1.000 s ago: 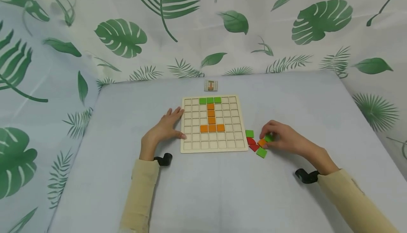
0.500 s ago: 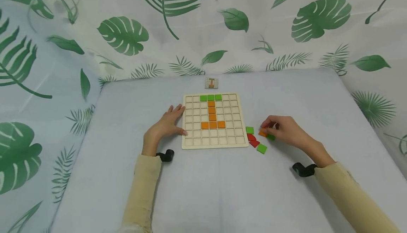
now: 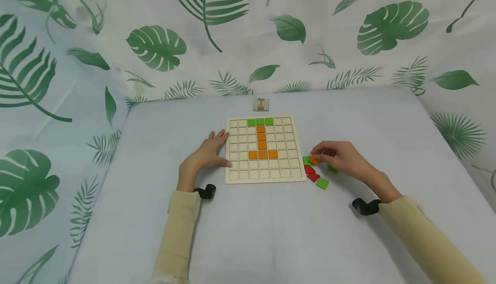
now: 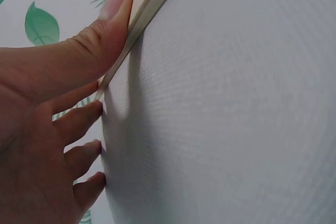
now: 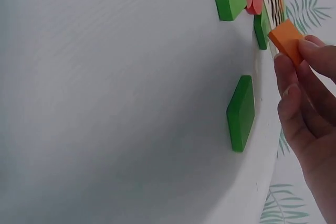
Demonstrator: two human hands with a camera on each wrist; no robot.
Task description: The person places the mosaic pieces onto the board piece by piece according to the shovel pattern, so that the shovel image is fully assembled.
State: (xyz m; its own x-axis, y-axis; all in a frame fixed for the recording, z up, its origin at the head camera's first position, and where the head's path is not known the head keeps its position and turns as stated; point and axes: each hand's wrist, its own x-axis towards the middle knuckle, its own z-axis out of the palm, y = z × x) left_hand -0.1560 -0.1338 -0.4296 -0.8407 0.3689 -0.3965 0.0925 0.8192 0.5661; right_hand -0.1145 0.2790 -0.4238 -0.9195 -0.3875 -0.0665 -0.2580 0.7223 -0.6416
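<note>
A cream grid board (image 3: 241,174) lies on the table, with three green square tiles (image 3: 260,121) along its top row and an orange column of tiles (image 3: 261,137) ending in a wider orange row. My left hand (image 3: 205,154) rests at the board's left edge, thumb on its rim and fingers spread along the side. Between thumb and fingers my right hand (image 3: 345,157) pinches an orange square tile (image 5: 287,39), just right of the board. Loose green tiles (image 5: 241,114) and two red rounded pieces (image 3: 313,177) lie on the table below and beside that hand.
Behind the board lies a small card (image 3: 261,104) printed with a grid and a similar figure. A white cloth covers the table (image 3: 248,232), and a leaf-patterned curtain (image 3: 248,38) hangs behind it.
My right hand has picked the orange tile out of the loose pieces and moved it left towards the board. The left hand stays at the board's edge. The head view has shifted slightly.
</note>
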